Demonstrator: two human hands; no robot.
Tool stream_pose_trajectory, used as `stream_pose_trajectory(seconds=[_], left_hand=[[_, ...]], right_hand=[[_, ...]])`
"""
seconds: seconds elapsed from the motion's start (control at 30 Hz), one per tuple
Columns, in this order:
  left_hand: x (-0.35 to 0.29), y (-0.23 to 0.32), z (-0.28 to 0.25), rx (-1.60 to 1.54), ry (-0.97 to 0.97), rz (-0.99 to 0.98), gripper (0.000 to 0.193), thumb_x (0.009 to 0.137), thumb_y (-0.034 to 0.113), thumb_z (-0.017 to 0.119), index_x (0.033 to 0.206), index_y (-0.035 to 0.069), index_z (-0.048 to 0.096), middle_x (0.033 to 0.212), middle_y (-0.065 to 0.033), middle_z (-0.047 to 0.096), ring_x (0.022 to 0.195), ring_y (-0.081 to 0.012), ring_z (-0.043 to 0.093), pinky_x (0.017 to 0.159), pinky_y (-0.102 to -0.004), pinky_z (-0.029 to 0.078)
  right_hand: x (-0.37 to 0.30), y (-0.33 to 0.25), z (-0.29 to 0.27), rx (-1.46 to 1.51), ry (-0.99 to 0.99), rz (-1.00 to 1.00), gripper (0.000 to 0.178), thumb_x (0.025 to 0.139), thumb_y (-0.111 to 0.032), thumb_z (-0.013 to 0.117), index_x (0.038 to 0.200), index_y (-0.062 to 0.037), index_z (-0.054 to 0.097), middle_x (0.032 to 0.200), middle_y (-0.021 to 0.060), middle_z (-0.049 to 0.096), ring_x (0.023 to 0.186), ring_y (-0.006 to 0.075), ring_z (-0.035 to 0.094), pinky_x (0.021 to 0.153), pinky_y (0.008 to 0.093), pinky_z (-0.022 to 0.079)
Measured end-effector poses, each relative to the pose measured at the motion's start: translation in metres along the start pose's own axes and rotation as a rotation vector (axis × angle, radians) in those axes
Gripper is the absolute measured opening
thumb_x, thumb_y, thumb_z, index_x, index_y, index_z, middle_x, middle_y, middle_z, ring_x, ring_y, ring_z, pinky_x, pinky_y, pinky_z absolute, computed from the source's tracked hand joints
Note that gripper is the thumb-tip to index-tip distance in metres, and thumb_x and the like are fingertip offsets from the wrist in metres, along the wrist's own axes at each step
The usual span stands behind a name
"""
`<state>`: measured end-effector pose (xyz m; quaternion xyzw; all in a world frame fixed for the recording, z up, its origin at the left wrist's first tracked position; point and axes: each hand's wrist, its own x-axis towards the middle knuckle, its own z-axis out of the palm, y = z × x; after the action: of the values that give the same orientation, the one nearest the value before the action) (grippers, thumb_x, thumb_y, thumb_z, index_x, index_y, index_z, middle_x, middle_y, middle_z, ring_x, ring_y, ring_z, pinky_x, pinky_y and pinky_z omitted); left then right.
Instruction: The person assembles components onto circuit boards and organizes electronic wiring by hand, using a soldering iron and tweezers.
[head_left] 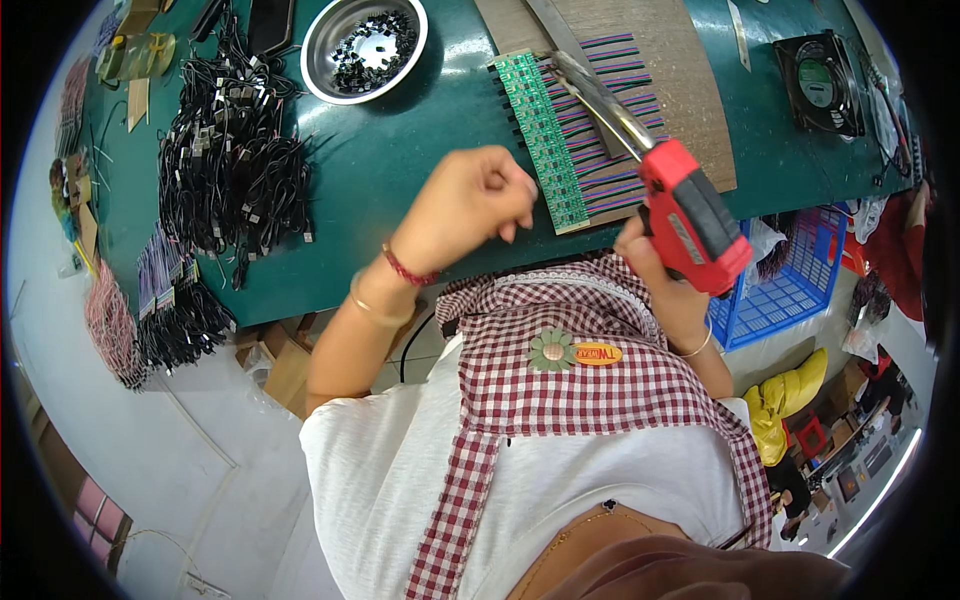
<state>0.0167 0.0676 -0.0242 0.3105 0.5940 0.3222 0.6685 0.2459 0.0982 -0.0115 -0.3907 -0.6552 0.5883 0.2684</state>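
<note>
My right hand (668, 292) grips a red and black soldering gun (698, 222), whose long metal barrel points up and left over a green circuit board panel (545, 140). The barrel's tip is near the panel's top end. Striped thin wires (615, 180) run in rows from the panel's right side, and short black leads stick out on its left. Just left of the panel, my left hand (470, 198) hovers with its fingers curled in; whatever they may hold is hidden. A flat metal bar (560, 35) lies across the wires, partly behind the barrel.
Panel and wires lie on a brown board (700, 100) on the green table (380, 150). A metal bowl (312, 65) of small black parts stands at the back. Bundled black cables (235, 160) lie left. A black fan (818, 85) lies right, above a blue crate (780, 310).
</note>
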Motion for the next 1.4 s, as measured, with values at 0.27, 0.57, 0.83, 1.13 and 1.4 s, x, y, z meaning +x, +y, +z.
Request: stream_pose_trajectory(seconds=[0.27, 0.57, 0.83, 1.13, 1.4], left_hand=[[0.029, -0.008, -0.015, -0.091, -0.020, -0.050, 0.010, 0.082, 0.011, 0.057, 0.077, 0.003, 0.054, 0.064, -0.0024, 0.059, 0.050, -0.0045, 0.049, 0.044, -0.0171, 0.036], [0.033, -0.004, -0.018, -0.070, -0.057, -0.071, 0.010, 0.081, 0.010, 0.057, 0.075, 0.003, 0.053, 0.062, -0.0018, 0.056, 0.049, -0.0043, 0.047, 0.045, -0.0165, 0.036], [0.035, -0.007, -0.020, -0.078, -0.080, -0.052, 0.011, 0.081, 0.010, 0.058, 0.073, 0.003, 0.054, 0.062, -0.0014, 0.055, 0.049, -0.0041, 0.047, 0.045, -0.0162, 0.036], [0.035, -0.008, -0.019, -0.087, -0.069, -0.034, 0.010, 0.081, 0.010, 0.058, 0.075, 0.003, 0.054, 0.062, -0.0011, 0.055, 0.049, -0.0039, 0.047, 0.045, -0.0160, 0.037], [0.035, -0.008, -0.018, -0.081, -0.068, -0.036, 0.008, 0.080, 0.008, 0.056, 0.075, 0.003, 0.053, 0.063, -0.0021, 0.056, 0.050, -0.0041, 0.048, 0.046, -0.0157, 0.037]], right_hand=[[-0.047, 0.042, -0.025, 0.108, 0.118, 0.116, 0.039, 0.087, -0.017, 0.055, 0.117, 0.0060, 0.045, 0.060, 0.0050, 0.047, 0.051, 0.0118, 0.042, 0.053, 0.0258, 0.040], [-0.065, 0.049, -0.033, 0.298, 0.062, 0.206, 0.017, 0.083, -0.005, 0.059, 0.099, 0.0009, 0.057, 0.077, 0.0029, 0.056, 0.068, 0.0106, 0.052, 0.061, 0.0259, 0.044], [-0.066, 0.056, -0.038, 0.009, 0.001, 0.167, 0.011, 0.079, -0.009, 0.063, 0.087, -0.0021, 0.061, 0.074, 0.0040, 0.059, 0.064, 0.0126, 0.055, 0.059, 0.0267, 0.044], [-0.063, 0.051, -0.032, 0.058, 0.071, 0.215, 0.010, 0.075, -0.008, 0.063, 0.083, -0.0017, 0.061, 0.072, 0.0062, 0.060, 0.063, 0.0155, 0.057, 0.058, 0.0277, 0.045], [-0.068, 0.060, -0.035, -0.053, 0.008, 0.197, 0.011, 0.074, -0.006, 0.062, 0.084, -0.0008, 0.061, 0.072, 0.0062, 0.059, 0.059, 0.0164, 0.056, 0.056, 0.0273, 0.044]])
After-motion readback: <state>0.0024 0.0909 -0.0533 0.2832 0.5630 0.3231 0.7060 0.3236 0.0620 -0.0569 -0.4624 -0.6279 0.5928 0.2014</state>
